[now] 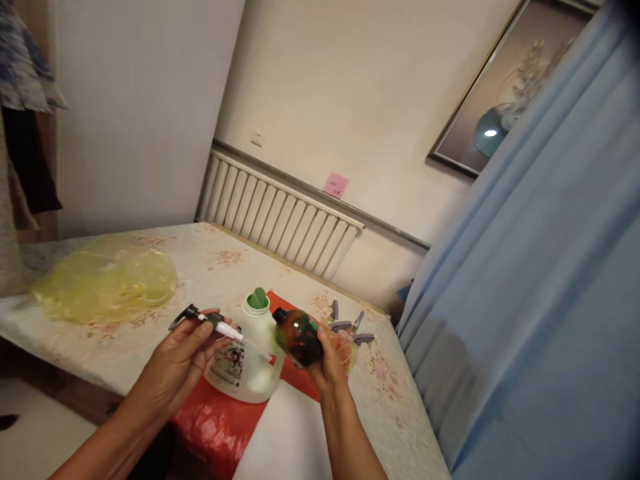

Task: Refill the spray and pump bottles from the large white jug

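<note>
The right hand (pixel 330 363) grips a brown bottle (pixel 299 337), tilted with its neck toward the left hand (pixel 183 357); that hand pinches a black pump head (pixel 197 316) whose white tube (pixel 233 331) points at the bottle mouth, just short of it; the tube's tip is hard to make out against the white jug (pixel 250 363); the jug stands on a red bag (pixel 220 417) near the table's (pixel 75 347) right corner; a radiator (pixel 280 220) lines the wall behind.
</note>
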Action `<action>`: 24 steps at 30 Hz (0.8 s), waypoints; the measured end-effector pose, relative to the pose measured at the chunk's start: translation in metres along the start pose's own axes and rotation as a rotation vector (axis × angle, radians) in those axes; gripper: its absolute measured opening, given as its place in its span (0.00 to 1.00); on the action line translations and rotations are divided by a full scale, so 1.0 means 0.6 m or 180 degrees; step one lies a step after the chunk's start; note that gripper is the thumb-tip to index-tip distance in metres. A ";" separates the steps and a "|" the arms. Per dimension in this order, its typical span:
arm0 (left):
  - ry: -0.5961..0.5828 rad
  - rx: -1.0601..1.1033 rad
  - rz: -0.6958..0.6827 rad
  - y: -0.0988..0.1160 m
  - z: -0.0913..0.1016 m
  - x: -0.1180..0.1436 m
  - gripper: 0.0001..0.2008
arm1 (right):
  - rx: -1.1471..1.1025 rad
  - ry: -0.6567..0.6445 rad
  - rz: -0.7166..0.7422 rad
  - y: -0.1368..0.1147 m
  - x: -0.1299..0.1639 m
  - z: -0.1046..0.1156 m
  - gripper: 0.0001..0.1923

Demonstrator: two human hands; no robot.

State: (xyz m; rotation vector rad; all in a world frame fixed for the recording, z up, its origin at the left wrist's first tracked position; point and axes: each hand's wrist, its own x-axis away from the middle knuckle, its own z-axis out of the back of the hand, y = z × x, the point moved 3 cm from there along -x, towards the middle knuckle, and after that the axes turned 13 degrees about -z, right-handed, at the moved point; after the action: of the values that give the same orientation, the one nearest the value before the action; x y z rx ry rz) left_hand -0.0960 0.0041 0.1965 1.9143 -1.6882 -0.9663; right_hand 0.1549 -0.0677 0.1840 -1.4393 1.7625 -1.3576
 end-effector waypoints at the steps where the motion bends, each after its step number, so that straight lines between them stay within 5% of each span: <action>1: -0.0027 0.0054 -0.0078 0.007 -0.012 0.000 0.11 | -0.0001 -0.0005 -0.0032 0.006 0.010 0.007 0.23; 6: -0.0045 0.0083 -0.0479 0.024 -0.054 0.005 0.13 | 0.0010 -0.0279 -0.0159 0.029 0.057 0.032 0.24; 12: -0.0190 -0.0213 -0.0714 0.026 -0.092 0.026 0.16 | -0.0181 -0.0141 -0.0219 0.051 0.084 0.064 0.24; 24: -0.1049 -0.0419 -0.0087 -0.041 -0.140 0.080 0.23 | -0.0568 -0.0391 -0.0078 0.060 0.128 0.056 0.25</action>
State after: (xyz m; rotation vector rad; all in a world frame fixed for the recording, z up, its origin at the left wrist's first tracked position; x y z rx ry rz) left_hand -0.0170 -0.0497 0.2256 1.7707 -1.7238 -1.4309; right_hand 0.1422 -0.1532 0.1549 -1.6072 1.8288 -1.1213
